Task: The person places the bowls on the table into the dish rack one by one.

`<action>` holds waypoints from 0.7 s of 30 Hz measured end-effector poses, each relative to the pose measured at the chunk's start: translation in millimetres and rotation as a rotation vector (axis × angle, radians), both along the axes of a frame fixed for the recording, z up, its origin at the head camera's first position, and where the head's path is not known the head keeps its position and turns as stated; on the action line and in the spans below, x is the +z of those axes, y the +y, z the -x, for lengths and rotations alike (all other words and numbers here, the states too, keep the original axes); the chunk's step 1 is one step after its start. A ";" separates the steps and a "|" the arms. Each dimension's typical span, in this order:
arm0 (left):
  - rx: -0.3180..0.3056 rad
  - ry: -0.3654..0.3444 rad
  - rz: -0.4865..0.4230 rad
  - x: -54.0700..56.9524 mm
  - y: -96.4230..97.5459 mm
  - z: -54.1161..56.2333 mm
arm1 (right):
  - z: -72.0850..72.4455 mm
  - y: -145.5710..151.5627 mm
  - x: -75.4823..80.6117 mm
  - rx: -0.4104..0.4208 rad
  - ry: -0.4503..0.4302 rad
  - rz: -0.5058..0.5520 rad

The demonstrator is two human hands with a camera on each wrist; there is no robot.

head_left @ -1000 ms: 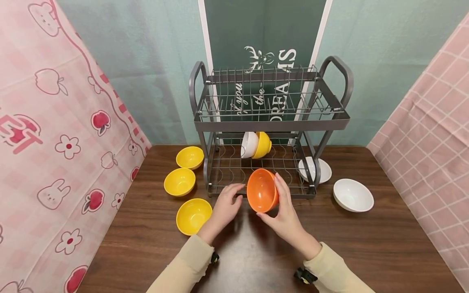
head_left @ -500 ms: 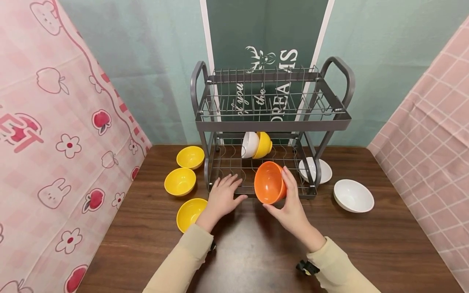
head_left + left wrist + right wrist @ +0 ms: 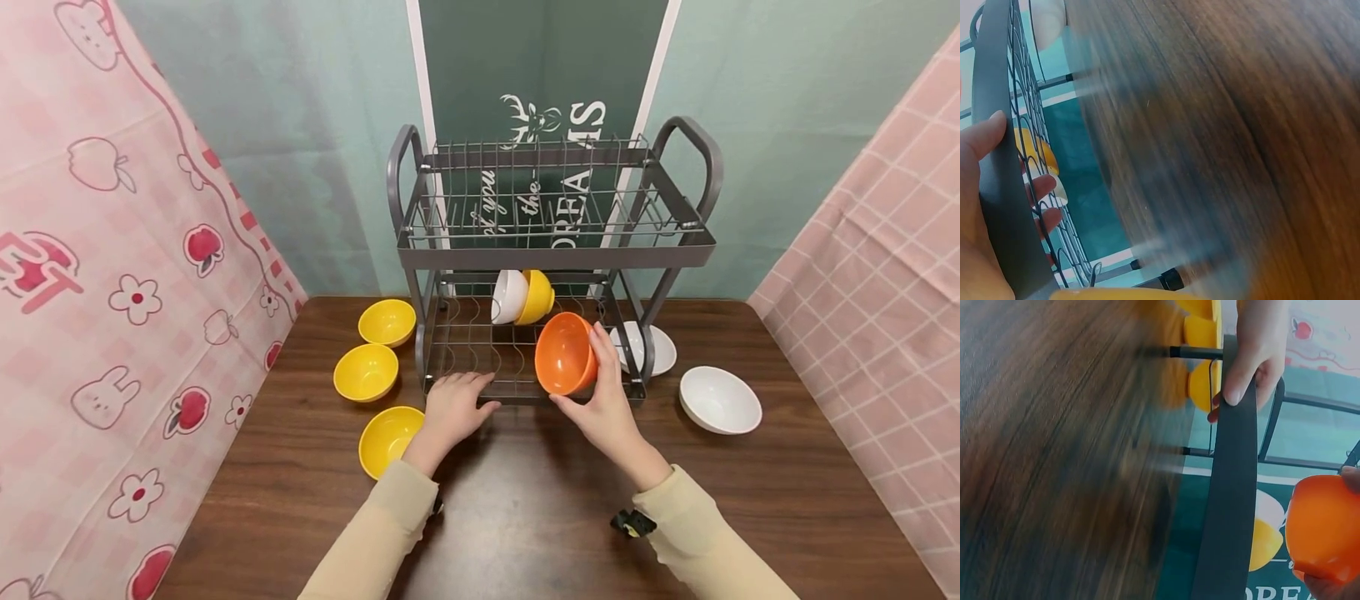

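My right hand (image 3: 607,408) holds an orange bowl (image 3: 564,357) by its right side, thumb low and fingers along the outer wall. The bowl is tilted, its hollow facing left and toward me, over the front right of the dish rack's lower tier. My left hand (image 3: 452,414) grips the front rail (image 3: 1000,187) of the grey two-tier dish rack (image 3: 555,257); in the left wrist view the thumb lies on its face and fingertips come through the wires behind. On the lower tier a white bowl (image 3: 508,297) and a yellow bowl (image 3: 537,297) stand on edge, nested together.
Several yellow bowls (image 3: 366,372) sit left of the rack on the wooden table (image 3: 517,517). To the right stand a white bowl (image 3: 720,401) and another white bowl (image 3: 662,350), partly behind the rack's leg. The upper tier (image 3: 555,258) overhangs the lower one.
The orange bowl has moved right and away from me, over the lower tier, with my right hand. My left hand has moved from beside the bowl to the rack's front left rail and gripped it.
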State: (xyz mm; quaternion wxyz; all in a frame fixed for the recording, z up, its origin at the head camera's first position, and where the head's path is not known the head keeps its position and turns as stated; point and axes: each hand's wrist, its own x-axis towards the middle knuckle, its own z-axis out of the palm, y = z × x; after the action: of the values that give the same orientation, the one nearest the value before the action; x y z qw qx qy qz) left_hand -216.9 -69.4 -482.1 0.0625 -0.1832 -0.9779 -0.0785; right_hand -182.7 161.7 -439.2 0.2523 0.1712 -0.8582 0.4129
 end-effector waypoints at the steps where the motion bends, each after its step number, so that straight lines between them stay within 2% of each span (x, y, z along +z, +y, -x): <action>1: 0.002 0.001 -0.002 0.0 -0.3 -0.3 | 1.5 0.4 -0.1 -0.003 0.002 0.000; 8: 0.021 -0.002 0.003 0.7 -0.9 -1.0 | 12.8 2.3 2.1 -0.021 0.029 0.017; 21: 0.029 0.004 0.002 -1.2 -1.3 0.5 | 34.2 2.7 10.8 -0.057 0.001 -0.008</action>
State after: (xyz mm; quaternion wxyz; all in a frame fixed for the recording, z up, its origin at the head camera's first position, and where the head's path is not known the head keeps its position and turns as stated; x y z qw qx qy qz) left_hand -217.4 -70.7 -483.3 0.0657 -0.1690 -0.9805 -0.0762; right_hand -216.9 164.4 -428.4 0.2639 0.1480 -0.8641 0.4022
